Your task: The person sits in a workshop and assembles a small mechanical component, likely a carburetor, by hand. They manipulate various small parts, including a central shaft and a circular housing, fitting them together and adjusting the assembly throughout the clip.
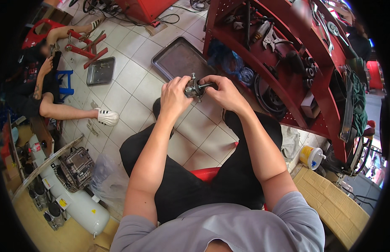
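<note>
Between my knees, above the tiled floor, I hold a small metal part with bolts (194, 89) sticking out at its top and bottom. Its exact kind I cannot make out. My left hand (175, 95) is closed around its left side. A short dark rod (206, 85) runs from the part toward the right, and my right hand (224, 93) pinches its end. The fingers hide some of both pieces. Just beyond my hands lies a dark metal tray (178, 56) on the floor.
At the right stands a red tool rack (283, 98) with pliers and wrenches. A white bucket (311, 157) sits near its foot. Another person (35, 80) sits at the left beside a smaller tray (101, 70) and red stand (86, 48). A white tank (77, 201) lies lower left.
</note>
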Demonstrator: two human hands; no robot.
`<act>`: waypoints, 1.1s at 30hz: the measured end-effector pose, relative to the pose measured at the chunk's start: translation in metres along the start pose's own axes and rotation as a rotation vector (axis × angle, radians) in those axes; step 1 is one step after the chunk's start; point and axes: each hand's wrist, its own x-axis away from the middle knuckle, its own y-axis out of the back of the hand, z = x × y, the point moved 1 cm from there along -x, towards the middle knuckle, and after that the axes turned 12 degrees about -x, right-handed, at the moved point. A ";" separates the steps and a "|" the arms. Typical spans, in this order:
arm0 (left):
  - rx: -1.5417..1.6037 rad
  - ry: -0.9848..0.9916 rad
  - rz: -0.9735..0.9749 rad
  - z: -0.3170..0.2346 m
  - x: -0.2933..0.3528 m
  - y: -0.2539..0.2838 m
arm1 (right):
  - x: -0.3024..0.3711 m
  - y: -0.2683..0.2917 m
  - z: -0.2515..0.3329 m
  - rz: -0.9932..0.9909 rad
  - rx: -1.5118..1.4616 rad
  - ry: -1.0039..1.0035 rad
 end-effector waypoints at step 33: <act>-0.039 -0.063 -0.034 -0.006 0.001 0.006 | -0.001 0.014 -0.003 0.061 -0.022 0.028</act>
